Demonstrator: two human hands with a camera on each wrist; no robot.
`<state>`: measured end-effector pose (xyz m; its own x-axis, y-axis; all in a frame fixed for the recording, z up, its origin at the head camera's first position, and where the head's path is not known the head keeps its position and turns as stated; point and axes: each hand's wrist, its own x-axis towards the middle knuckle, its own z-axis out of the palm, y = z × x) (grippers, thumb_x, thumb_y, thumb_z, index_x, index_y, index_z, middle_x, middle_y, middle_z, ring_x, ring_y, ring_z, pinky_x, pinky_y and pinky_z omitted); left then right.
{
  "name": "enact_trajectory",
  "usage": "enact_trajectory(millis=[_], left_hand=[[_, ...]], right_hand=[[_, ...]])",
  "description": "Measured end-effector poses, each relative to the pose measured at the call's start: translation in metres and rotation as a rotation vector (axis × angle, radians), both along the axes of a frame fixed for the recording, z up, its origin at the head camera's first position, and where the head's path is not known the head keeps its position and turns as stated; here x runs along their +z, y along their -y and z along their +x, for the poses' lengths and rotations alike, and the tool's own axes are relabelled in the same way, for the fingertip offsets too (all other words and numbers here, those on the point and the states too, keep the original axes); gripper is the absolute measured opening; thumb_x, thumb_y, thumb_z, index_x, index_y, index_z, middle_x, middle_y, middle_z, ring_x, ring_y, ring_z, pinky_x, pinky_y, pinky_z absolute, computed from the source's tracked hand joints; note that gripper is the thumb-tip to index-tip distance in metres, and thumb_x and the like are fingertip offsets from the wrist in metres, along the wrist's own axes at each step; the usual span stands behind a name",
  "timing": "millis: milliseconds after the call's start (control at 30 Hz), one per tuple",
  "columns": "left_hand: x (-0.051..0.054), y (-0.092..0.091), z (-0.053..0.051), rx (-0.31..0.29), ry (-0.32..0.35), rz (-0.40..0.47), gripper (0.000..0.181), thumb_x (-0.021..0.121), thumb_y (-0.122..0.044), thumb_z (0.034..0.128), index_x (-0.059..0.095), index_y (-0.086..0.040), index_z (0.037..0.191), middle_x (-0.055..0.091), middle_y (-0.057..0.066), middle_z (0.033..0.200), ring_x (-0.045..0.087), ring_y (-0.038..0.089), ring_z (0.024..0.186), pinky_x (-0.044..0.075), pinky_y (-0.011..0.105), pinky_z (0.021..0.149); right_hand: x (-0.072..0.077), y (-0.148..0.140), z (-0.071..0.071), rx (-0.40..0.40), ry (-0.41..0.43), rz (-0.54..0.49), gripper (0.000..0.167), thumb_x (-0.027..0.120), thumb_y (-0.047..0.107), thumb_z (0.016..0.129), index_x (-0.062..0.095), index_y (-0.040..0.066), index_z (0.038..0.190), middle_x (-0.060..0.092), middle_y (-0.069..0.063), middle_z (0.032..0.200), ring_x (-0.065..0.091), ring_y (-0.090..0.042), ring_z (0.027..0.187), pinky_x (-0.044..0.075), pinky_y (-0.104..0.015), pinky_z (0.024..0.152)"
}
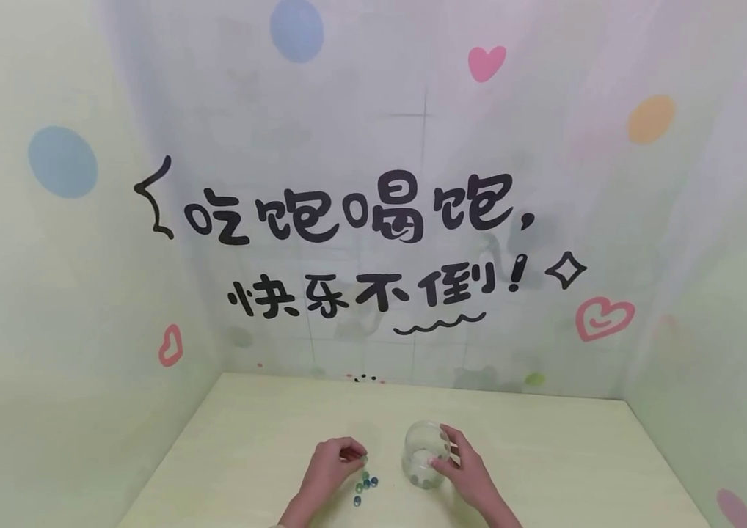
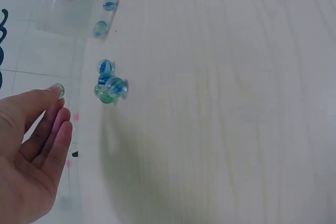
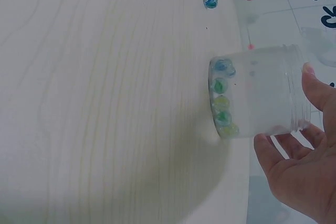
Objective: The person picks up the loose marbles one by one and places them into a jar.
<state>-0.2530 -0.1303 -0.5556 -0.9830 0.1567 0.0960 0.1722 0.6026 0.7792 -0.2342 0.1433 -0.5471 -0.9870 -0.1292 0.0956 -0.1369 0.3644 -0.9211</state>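
A clear jar (image 1: 423, 458) stands on the table, held near its rim by my right hand (image 1: 472, 475). In the right wrist view several blue, green and yellowish marbles (image 3: 223, 103) lie along the bottom of the jar (image 3: 262, 90), and the fingers and thumb of my right hand (image 3: 310, 166) curve round its upper end. My left hand (image 1: 329, 469) pinches one greenish marble (image 2: 61, 91) between thumb and index finger, above the table and left of the jar. Below that hand, several blue and green marbles (image 2: 111, 83) sit in a small cluster.
The pale wooden tabletop (image 1: 545, 455) reaches back to a light wall covering (image 1: 373, 147) printed with black characters, hearts and coloured dots. Similar coverings rise on the left and right sides.
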Motion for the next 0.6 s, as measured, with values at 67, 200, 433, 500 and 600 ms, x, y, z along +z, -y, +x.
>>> enact_trajectory(millis=[67,200,433,500,600], left_hand=[[0.006,-0.004,-0.001,-0.005,-0.005,0.016,0.011,0.077,-0.006,0.0826,0.074,-0.009,0.093,0.072,-0.003,0.084,0.063,0.005,0.074,0.054,0.018,0.067],[0.014,-0.009,-0.002,-0.006,-0.019,0.039,0.013,0.077,-0.007,0.0829,0.074,-0.008,0.095,0.073,-0.003,0.085,0.063,0.005,0.076,0.055,0.018,0.068],[0.025,-0.02,-0.003,-0.036,-0.059,0.081,0.012,0.076,-0.006,0.0833,0.074,-0.008,0.094,0.074,0.001,0.087,0.065,0.006,0.077,0.057,0.018,0.07],[0.028,-0.024,-0.003,-0.044,-0.061,0.089,0.011,0.076,-0.006,0.0836,0.074,-0.008,0.095,0.074,0.001,0.088,0.066,0.006,0.077,0.057,0.017,0.07],[0.031,-0.031,-0.005,-0.057,-0.069,0.108,0.012,0.076,-0.006,0.0836,0.074,-0.009,0.095,0.075,0.003,0.089,0.067,0.007,0.079,0.057,0.018,0.071]], right_hand=[[-0.001,-0.001,-0.001,0.007,0.001,0.001,0.064,0.072,0.013,0.09,0.041,-0.004,0.143,0.046,-0.033,0.144,0.054,-0.05,0.125,0.052,-0.055,0.1],[-0.001,0.0,-0.001,0.017,-0.001,-0.005,0.064,0.072,0.013,0.091,0.041,-0.004,0.143,0.046,-0.034,0.144,0.053,-0.05,0.125,0.051,-0.055,0.101],[0.0,0.001,0.0,-0.002,0.012,-0.009,0.063,0.072,0.012,0.09,0.042,-0.002,0.144,0.046,-0.032,0.145,0.054,-0.048,0.126,0.051,-0.054,0.102],[0.0,0.001,0.0,-0.008,0.016,-0.007,0.063,0.072,0.011,0.09,0.042,-0.001,0.144,0.046,-0.031,0.145,0.054,-0.048,0.126,0.051,-0.054,0.102],[0.002,0.001,0.001,-0.01,0.01,0.0,0.063,0.072,0.011,0.09,0.042,-0.002,0.144,0.046,-0.032,0.145,0.054,-0.049,0.126,0.051,-0.054,0.102]])
